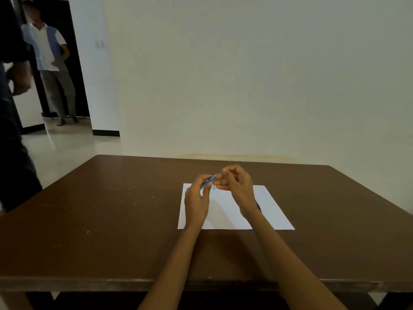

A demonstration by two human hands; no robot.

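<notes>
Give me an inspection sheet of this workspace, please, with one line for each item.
surface: brown table, scuffed with pale specks; a white sheet of paper lies flat on it.
job's things: blue pen, held above the paper.
clutter: small dark object beside the right wrist, too hidden to identify.
grippers: left hand grips the pen; right hand pinches its far end.
cables: nothing seen.
surroundings: pale wall; a person in the doorway at left; a second person at the left edge.
</notes>
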